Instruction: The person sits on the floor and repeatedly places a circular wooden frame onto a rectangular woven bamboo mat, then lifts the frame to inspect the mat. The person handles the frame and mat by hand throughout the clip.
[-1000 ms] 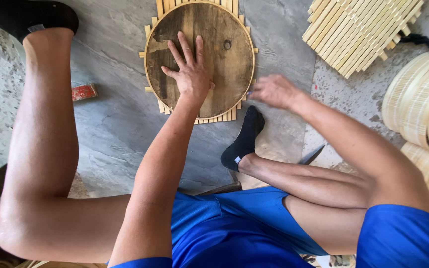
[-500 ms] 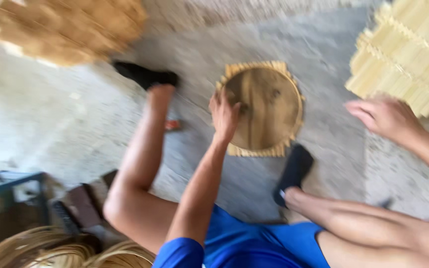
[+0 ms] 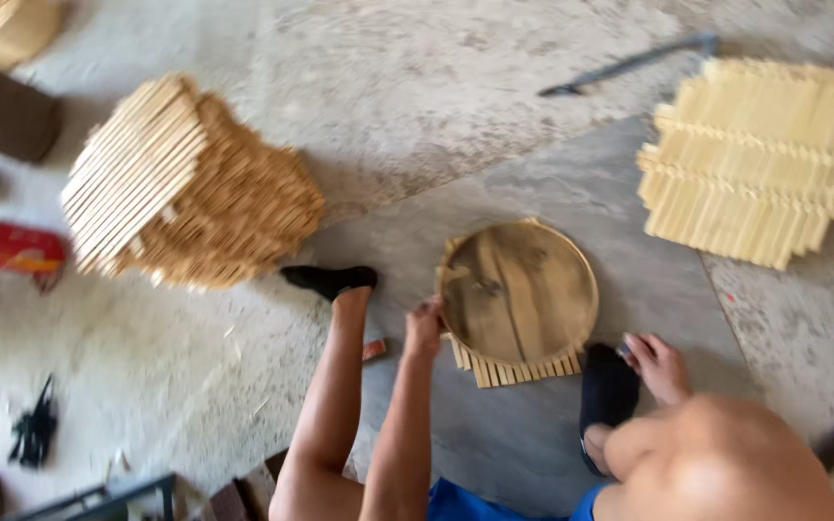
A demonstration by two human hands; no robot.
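Head view looks down on a rough concrete floor point(image 3: 456, 106) with a smoother grey slab point(image 3: 533, 425) laid in its near middle. Far left sits the biggest thing, a tall stack of woven bamboo mats point(image 3: 190, 188), tilted and blurred. Far right lies a flat pile of pale bamboo slat mats point(image 3: 755, 159), well apart from the person. Just beyond it, a dark, long-handled tool point(image 3: 629, 63) rests on the floor.

On the slab sits a round wooden disc point(image 3: 518, 289), lying on top of a slatted bamboo mat point(image 3: 518, 367) whose strip ends poke out along its near edge. The person sits at the near side, bare legs spread to either side of the disc, a black sock on each foot.

The left hand point(image 3: 425, 323) holds the disc's left rim, fingers curled over the edge. The right hand point(image 3: 658, 365) hangs near the right foot's sock point(image 3: 610, 391), touching it or nearly so, fingers loosely bent and holding nothing I can make out.

A red box point(image 3: 12, 249) lies at the far left edge.
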